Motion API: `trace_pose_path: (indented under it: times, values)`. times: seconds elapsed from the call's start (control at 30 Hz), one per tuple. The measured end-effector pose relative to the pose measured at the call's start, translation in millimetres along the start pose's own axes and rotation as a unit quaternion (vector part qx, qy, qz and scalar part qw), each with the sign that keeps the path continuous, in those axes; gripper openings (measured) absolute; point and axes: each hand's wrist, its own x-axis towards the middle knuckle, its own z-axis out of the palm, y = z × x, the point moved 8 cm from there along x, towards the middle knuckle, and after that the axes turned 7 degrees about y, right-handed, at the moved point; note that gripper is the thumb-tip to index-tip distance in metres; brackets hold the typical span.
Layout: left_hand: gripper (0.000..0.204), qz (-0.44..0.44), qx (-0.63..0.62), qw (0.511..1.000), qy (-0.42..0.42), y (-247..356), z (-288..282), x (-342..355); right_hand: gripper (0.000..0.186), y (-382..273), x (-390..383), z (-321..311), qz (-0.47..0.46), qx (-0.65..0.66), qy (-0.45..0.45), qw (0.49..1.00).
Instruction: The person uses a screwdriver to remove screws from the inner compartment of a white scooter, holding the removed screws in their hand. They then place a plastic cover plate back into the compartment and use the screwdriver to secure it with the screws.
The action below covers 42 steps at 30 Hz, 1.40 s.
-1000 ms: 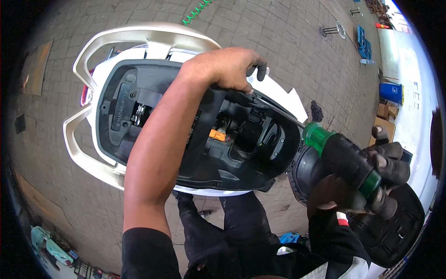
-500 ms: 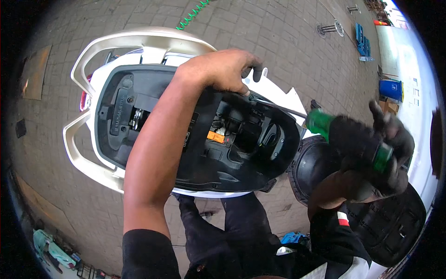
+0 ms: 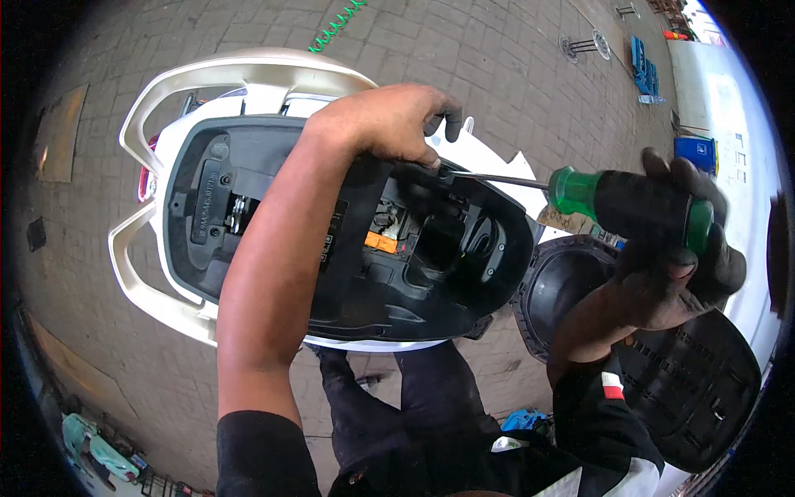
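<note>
Frame right, right hand (image 3: pixel 683 248) wraps screwdriver (image 3: pixel 617 201), apparently for leverage; upper-centre left hand (image 3: pixel 397 124) curls at compartment rim (image 3: pixel 522 267), pinch unclear.

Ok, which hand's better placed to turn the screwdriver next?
Probably the right hand: it holds the screwdriver handle. The left hand is at the compartment rim, near the far end of the shaft.

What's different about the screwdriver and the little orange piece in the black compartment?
The screwdriver has a green and black handle and a metal shaft, while the orange piece looks mostly orange. The screwdriver is long, but the orange piece is short and blocky. The screwdriver is in the right hand, while neither hand touches the orange piece, down inside the black compartment. Both have bright colors.
</note>
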Motion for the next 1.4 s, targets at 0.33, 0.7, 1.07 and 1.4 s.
trace_pose_path:
  times: [0.33,0.7,1.07,1.4]
  values:
    - [0.040,0.021,0.007,1.000,0.009,-2,-3,-3,0.055,75,-48,-102,-0.058,-0.307,0.083,0.946]
    - [0.037,0.034,0.002,0.999,0.011,-11,-1,-1,0.038,19,17,8,0.003,0.133,-0.009,0.991]
    - [0.037,0.022,-0.013,1.000,0.002,-4,1,3,0.035,47,9,-42,0.020,0.157,0.100,0.982]
    - [0.035,0.009,0.009,0.990,0.143,7,-20,-16,0.042,28,21,-10,-0.060,0.058,0.074,0.994]
